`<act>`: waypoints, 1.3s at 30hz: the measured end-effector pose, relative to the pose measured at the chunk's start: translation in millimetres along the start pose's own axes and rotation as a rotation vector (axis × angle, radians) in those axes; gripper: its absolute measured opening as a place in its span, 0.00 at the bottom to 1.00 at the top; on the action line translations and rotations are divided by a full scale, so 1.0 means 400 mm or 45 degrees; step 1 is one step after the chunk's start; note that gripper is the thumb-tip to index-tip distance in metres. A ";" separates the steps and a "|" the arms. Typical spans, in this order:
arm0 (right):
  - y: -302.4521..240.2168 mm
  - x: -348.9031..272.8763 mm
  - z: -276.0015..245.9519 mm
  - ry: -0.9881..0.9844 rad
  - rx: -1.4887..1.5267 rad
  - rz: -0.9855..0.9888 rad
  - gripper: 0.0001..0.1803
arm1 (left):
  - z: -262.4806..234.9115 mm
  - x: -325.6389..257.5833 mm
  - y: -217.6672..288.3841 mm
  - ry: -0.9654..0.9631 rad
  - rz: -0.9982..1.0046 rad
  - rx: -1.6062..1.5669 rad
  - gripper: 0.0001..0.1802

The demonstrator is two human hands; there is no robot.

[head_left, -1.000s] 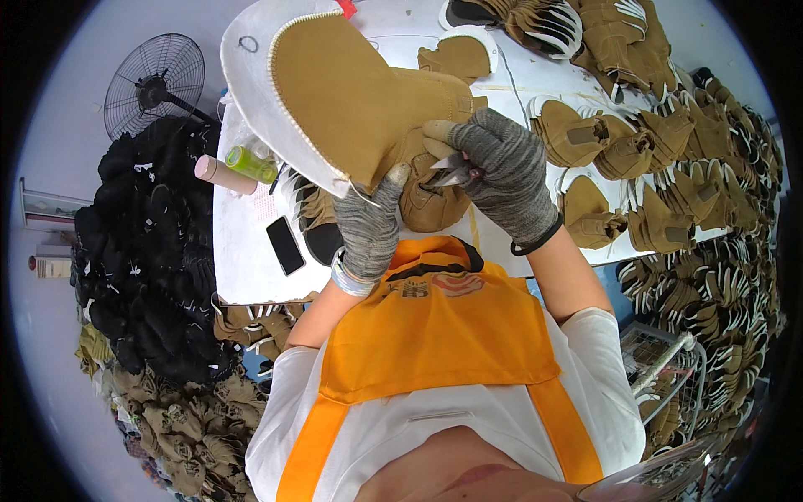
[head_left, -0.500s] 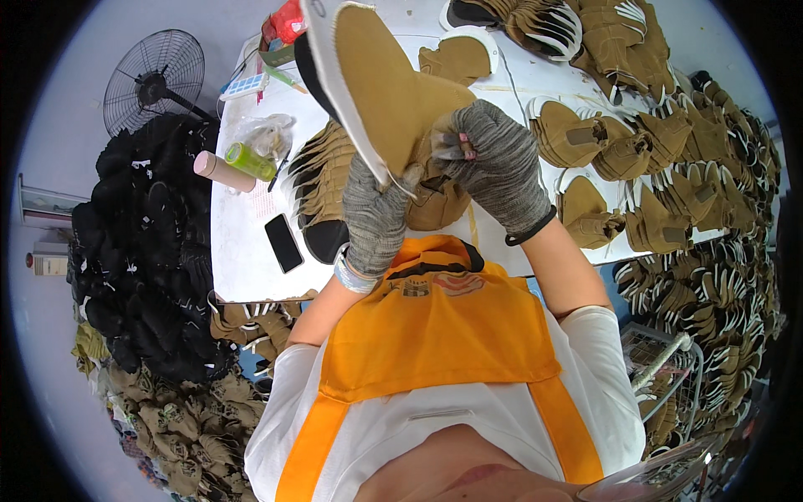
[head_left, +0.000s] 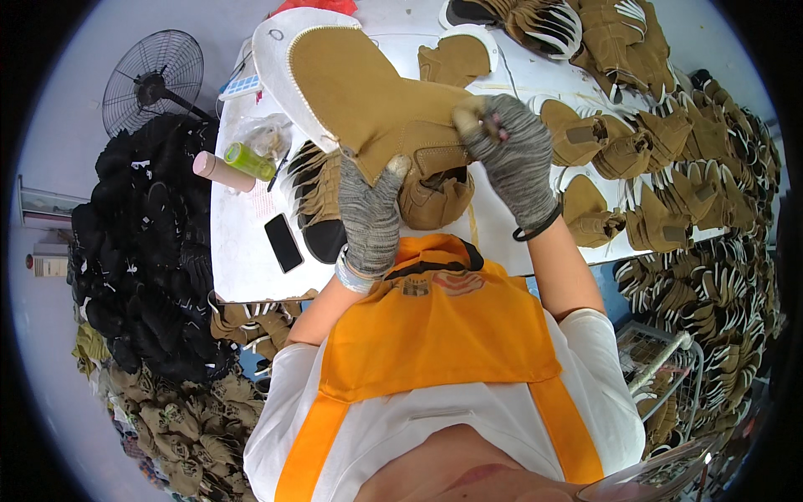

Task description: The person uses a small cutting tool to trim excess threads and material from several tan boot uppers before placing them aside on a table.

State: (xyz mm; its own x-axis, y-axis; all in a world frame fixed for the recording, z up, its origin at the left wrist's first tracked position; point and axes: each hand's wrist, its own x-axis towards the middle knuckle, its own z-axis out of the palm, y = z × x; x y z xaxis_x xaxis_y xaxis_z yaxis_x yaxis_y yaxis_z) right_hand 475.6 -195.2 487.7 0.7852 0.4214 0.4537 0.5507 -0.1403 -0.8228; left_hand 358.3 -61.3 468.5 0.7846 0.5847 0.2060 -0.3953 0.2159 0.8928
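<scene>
While our left hand (head_left: 368,213) pinches the boot upper (head_left: 368,88) | axis: far-left to near-right | right hand (head_left: 512,159): curled at near-right end, hold unclear

Nothing readable; small print (head_left: 458,285) on orange apron (head_left: 442,343).

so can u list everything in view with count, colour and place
table: 1, white, centre
held upper: 1, tan with white edging, upper centre
small tool: 1, pinkish, mostly inside right hand
shoe piece: 1, tan, below held upper
stacked uppers: many, tan and white, table's right
phone: 1, black, table's left
bottles: 2, pink and green, beyond phone
plastic bag: 1, clear, beside bottles
fan: 1, dark, upper left
heaps: several, black and tan, both sides
wire cart: 1, grey, lower right
apron: 1, orange, lower centre
left hand: 1, grey glove, gripping held upper
right hand: 1, grey glove, over held upper
</scene>
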 end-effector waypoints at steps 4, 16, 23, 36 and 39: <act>-0.051 0.000 0.009 -0.146 -0.395 -0.350 0.10 | -0.005 0.000 -0.007 -0.013 0.007 0.115 0.26; 0.045 0.020 0.015 -0.063 -0.615 -0.377 0.13 | -0.010 0.008 -0.014 -0.073 -0.027 0.136 0.25; 0.098 0.034 -0.091 0.324 -0.099 0.138 0.12 | -0.030 0.018 0.003 0.001 -0.079 -0.175 0.27; 0.033 -0.061 -0.059 -0.007 0.275 0.359 0.17 | -0.004 0.016 0.017 0.046 -0.125 -0.198 0.24; 0.065 -0.075 -0.032 -0.118 0.336 0.269 0.18 | -0.015 0.018 0.006 -0.007 -0.095 -0.186 0.26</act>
State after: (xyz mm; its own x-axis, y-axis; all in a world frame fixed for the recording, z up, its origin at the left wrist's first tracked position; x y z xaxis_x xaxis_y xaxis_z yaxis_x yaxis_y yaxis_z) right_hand 469.9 -223.0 457.0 0.8382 0.4892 0.2412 0.2774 -0.0016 -0.9608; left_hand 360.3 -51.9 469.8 0.8166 0.5589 0.1440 -0.4010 0.3701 0.8380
